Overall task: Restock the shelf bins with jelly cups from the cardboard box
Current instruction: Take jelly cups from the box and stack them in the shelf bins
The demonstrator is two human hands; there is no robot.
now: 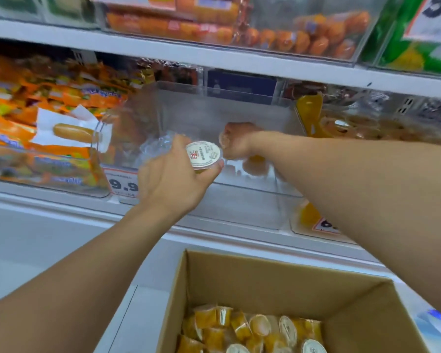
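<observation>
My left hand [173, 177] holds a jelly cup [203, 154] with a white printed lid, fingers curled round it, at the front rim of a clear plastic shelf bin [239, 200]. My right hand [236, 142] reaches inside the same bin, its fingers curled; an orange jelly cup [255, 163] lies just below it, and whether the hand grips it is hidden. At the bottom, an open cardboard box [278, 273] holds several orange jelly cups [250, 329], some lid up.
To the left a clear bin [43, 159] is full of orange snack packets, with a price tag [124, 183] on its front. A bin with yellow goods [313, 118] stands to the right. An upper shelf [214, 57] carries orange sausage packs.
</observation>
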